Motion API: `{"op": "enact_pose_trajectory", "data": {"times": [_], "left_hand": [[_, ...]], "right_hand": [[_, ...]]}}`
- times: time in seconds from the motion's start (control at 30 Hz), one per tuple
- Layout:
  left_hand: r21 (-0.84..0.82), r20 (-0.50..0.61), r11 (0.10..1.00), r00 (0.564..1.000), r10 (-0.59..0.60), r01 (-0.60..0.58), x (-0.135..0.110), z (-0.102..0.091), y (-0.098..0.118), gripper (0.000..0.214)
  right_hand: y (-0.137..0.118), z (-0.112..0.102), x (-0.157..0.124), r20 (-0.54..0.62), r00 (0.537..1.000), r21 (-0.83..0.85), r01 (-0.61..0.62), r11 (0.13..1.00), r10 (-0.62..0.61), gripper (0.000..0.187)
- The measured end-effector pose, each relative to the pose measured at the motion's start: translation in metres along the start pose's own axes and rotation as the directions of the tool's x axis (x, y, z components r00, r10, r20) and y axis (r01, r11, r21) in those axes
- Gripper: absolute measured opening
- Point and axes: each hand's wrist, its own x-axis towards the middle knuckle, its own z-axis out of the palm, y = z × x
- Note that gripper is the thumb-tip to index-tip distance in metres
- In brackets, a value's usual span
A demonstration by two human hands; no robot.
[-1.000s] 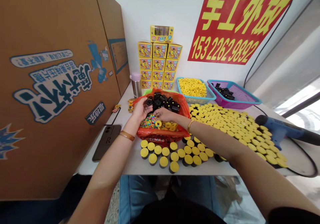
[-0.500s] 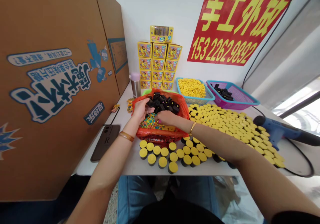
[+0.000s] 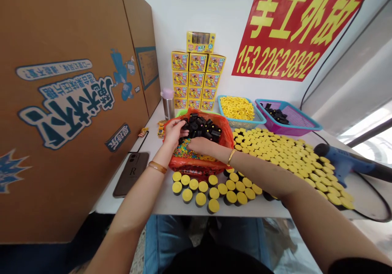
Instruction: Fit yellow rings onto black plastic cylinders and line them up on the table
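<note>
- White worktable [image 3: 141, 200]: red plastic bag [image 3: 200, 168] sits toward the back, with black tubes [image 3: 200, 127] lying above multicoloured candy [image 3: 183, 149].
- Your left hand [image 3: 174, 133]: fingers narrowly curled against the tubes; you cannot tell whether they grip one.
- Your right hand [image 3: 199, 145]: narrowed, fingertips down at the candy; anything held stays hidden.
- Yellow-topped tubes [image 3: 213, 192]: standing in front of the bag, with more spread rightward toward a blue hot-glue gun [image 3: 343, 161].

The bare left hand [image 3: 174, 133] arches palm-down with its fingers curled, just beside the bare right hand [image 3: 199, 145], whose fingertips are hidden. The left forearm [image 3: 134, 196] and right forearm [image 3: 263, 174] slant inward from the lower corners, wrists gently bent.
</note>
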Motion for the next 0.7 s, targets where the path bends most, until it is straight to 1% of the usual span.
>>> {"op": "enact_pose_trajectory", "data": {"times": [0.07,0.1,0.13,0.17,0.2,0.23,0.27,0.3,0.33,0.37,0.4,0.43,0.47,0.5,0.53,0.57,0.63,0.67,0.7], "left_hand": [[0.008,-0.042,1.000,0.999,0.027,-0.026,0.000,0.000,0.001,0.020],[0.003,-0.059,1.000,0.998,0.026,-0.025,0.000,0.000,0.001,0.020],[-0.009,-0.065,1.000,0.998,0.012,-0.012,0.001,0.000,0.002,0.019],[-0.026,-0.057,1.000,0.998,-0.015,0.013,0.001,-0.001,0.002,0.018],[-0.046,-0.038,0.998,0.998,-0.046,0.045,0.001,-0.001,0.003,0.016],[-0.063,-0.015,0.995,0.997,-0.076,0.075,0.002,-0.001,0.003,0.015],[-0.073,0.002,0.993,0.995,-0.097,0.097,0.002,-0.002,0.004,0.014],[-0.074,0.006,0.992,0.994,-0.105,0.105,0.002,-0.002,0.004,0.014],[-0.066,-0.002,0.993,0.995,-0.099,0.098,0.002,-0.002,0.004,0.013],[-0.048,-0.016,0.996,0.997,-0.080,0.079,0.002,-0.003,0.004,0.014],[-0.019,-0.024,0.998,0.998,-0.055,0.055,0.001,-0.003,0.003,0.015],[0.023,-0.012,0.999,0.999,-0.029,0.029,0.000,-0.003,0.002,0.018],[0.073,0.025,0.997,1.000,-0.001,-0.001,-0.001,-0.003,0.000,0.022],[0.129,0.092,0.991,0.995,0.027,-0.039,-0.002,-0.003,-0.002,0.026],[0.184,0.184,0.979,0.982,0.053,-0.087,-0.003,-0.003,-0.004,0.032],[0.228,0.288,0.963,0.955,0.073,-0.143,-0.003,-0.003,-0.006,0.037],[0.275,0.483,0.927,0.871,0.094,-0.253,-0.004,-0.002,-0.010,0.043],[0.286,0.550,0.912,0.830,0.095,-0.295,-0.004,-0.002,-0.012,0.043],[0.294,0.595,0.900,0.798,0.092,-0.323,-0.005,-0.001,-0.013,0.042]], "right_hand": [[0.003,0.007,0.010,-0.102,0.994,0.167,0.051,0.985,-0.034,0.023],[0.006,0.011,0.014,-0.156,0.988,0.297,0.066,0.953,-0.020,0.023],[0.009,0.016,0.017,-0.194,0.981,0.450,0.070,0.890,0.021,0.023],[0.011,0.019,0.018,-0.204,0.975,0.610,0.062,0.790,0.081,0.022],[0.013,0.022,0.018,-0.186,0.972,0.757,0.047,0.652,0.145,0.021],[0.014,0.024,0.016,-0.151,0.968,0.874,0.036,0.485,0.201,0.022],[0.015,0.025,0.013,-0.118,0.963,0.949,0.038,0.314,0.241,0.023],[0.015,0.024,0.008,-0.101,0.958,0.985,0.057,0.164,0.269,0.025],[0.016,0.022,0.001,-0.100,0.952,0.995,0.089,0.049,0.290,0.027],[0.017,0.020,-0.006,-0.111,0.944,0.992,0.126,-0.027,0.311,0.029],[0.019,0.017,-0.014,-0.128,0.933,0.985,0.159,-0.067,0.336,0.031],[0.022,0.014,-0.022,-0.146,0.921,0.980,0.185,-0.076,0.361,0.033],[0.026,0.011,-0.030,-0.162,0.907,0.978,0.201,-0.061,0.390,0.034],[0.030,0.008,-0.037,-0.181,0.887,0.977,0.211,-0.023,0.425,0.034],[0.035,0.005,-0.043,-0.205,0.865,0.976,0.214,0.033,0.458,0.033],[0.040,0.002,-0.048,-0.231,0.847,0.973,0.206,0.105,0.480,0.032],[0.048,-0.004,-0.056,-0.279,0.830,0.947,0.156,0.280,0.484,0.027],[0.050,-0.008,-0.058,-0.297,0.833,0.920,0.119,0.373,0.467,0.025],[0.052,-0.011,-0.060,-0.313,0.841,0.881,0.082,0.466,0.442,0.023]]}}
